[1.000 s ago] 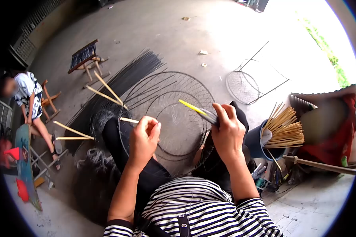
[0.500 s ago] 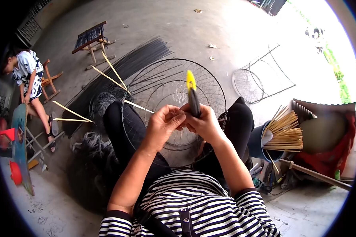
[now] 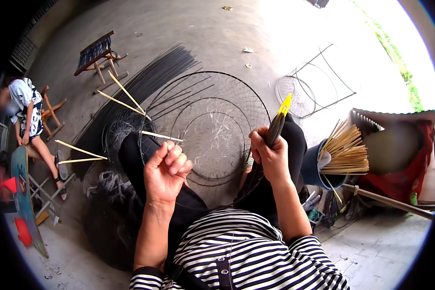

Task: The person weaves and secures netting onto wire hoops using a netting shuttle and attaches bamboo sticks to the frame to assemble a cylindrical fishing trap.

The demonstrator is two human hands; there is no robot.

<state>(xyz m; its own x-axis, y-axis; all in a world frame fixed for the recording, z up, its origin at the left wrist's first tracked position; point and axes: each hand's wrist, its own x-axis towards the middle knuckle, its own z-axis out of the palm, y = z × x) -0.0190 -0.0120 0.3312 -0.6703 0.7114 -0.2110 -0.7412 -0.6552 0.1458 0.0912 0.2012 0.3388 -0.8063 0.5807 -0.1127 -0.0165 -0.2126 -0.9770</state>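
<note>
Near the net [image 3: 217,121], hands [image 3: 168,173] [image 3: 274,157] apart again

Yellow-tipped netting needle [image 3: 277,126] — dark body, tip up, slanting right; in view, beside right rim of round black hoop net [image 3: 212,116] — fine mesh, inner rings.

The hooped net [image 3: 212,135] was in the centre, the sticks [image 3: 345,152] in the bucket [image 3: 312,168] at near right, the folding stool [image 3: 94,52] far left.
</note>
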